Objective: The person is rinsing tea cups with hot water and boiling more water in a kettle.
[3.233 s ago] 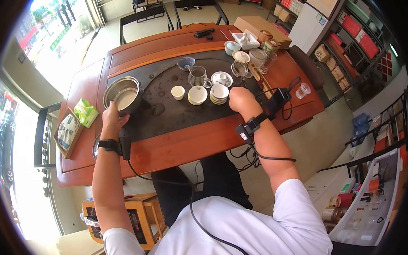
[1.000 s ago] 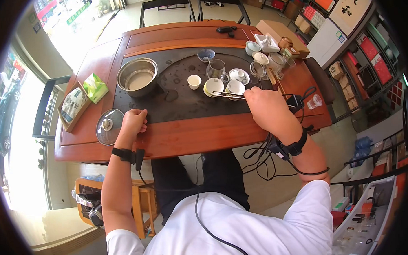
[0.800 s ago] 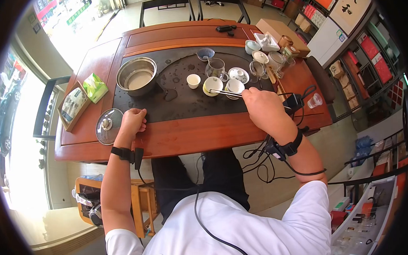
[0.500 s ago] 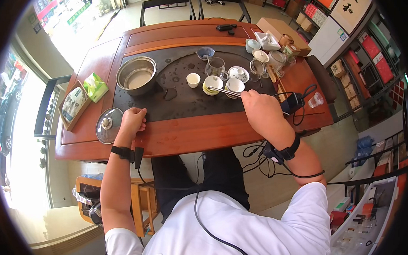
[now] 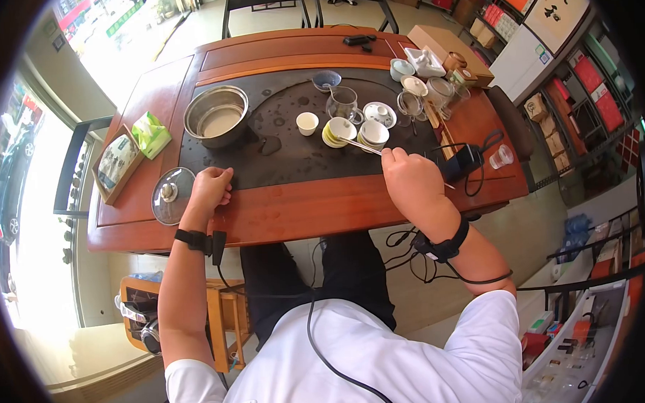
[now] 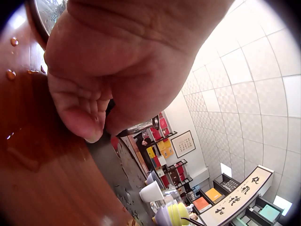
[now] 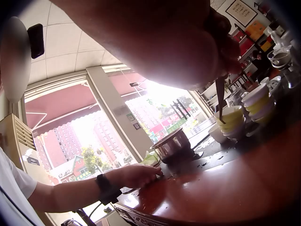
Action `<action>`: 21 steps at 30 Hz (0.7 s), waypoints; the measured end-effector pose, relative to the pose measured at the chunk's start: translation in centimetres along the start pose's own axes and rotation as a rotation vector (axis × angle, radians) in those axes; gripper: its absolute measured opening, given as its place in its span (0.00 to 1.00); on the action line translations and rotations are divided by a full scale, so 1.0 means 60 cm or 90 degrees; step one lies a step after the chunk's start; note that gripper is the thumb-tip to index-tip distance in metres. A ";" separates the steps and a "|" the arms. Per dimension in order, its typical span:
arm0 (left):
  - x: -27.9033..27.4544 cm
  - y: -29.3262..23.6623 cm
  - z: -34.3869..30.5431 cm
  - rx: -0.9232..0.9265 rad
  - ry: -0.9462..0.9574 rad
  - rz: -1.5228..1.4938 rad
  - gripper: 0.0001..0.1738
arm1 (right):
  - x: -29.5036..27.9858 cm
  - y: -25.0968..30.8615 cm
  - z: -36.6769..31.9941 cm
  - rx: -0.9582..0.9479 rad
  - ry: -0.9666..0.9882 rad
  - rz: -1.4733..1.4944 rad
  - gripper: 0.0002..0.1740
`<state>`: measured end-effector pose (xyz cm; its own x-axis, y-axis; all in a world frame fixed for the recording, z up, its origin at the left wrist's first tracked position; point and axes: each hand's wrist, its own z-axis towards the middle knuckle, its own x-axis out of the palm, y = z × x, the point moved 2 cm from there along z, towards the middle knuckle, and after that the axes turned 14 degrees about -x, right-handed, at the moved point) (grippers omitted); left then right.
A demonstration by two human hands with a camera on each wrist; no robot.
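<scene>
My right hand (image 5: 414,180) grips long metal tea tweezers (image 5: 367,147), which point forward and left. Their tips meet the rim of the top cup in the left stack of white and yellow cups (image 5: 334,138); this top cup looks tilted. In the right wrist view, the tweezers (image 7: 220,96) reach down to that rim. Right beside it stands a second cup stack (image 5: 372,134). My left hand (image 5: 213,191) rests at the front of the table with loosely curled, empty fingers, just right of a glass lid (image 5: 165,201).
A steel pot (image 5: 217,130) stands back left on the dark tea tray (image 5: 286,164). A single white cup (image 5: 307,124), a glass pitcher (image 5: 342,105) and a lidded bowl (image 5: 380,115) surround the stacks. More teaware crowds the right, near a black cabled device (image 5: 463,162).
My left hand has left the pot and come down to the table's front. Tweezers now show in my right hand; their tips have reached the left stack, where the top cup has tipped.
</scene>
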<state>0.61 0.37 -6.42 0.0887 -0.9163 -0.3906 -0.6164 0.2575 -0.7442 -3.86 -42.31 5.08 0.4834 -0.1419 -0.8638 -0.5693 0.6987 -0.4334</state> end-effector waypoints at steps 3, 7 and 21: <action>-0.001 -0.003 -0.004 0.006 0.000 0.006 0.21 | -0.011 -0.016 0.001 0.012 -0.006 0.017 0.06; -0.001 -0.004 -0.004 0.008 0.006 0.004 0.21 | -0.035 -0.035 0.019 0.063 0.005 0.137 0.17; -0.002 0.002 -0.001 0.006 0.007 -0.036 0.19 | 0.078 0.115 0.376 0.041 -0.086 0.618 0.16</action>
<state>0.47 0.47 -6.46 0.1141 -0.9328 -0.3418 -0.6035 0.2082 -0.7697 9.47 -22.34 3.83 -0.1012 0.5922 -0.7994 -0.7242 0.5071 0.4673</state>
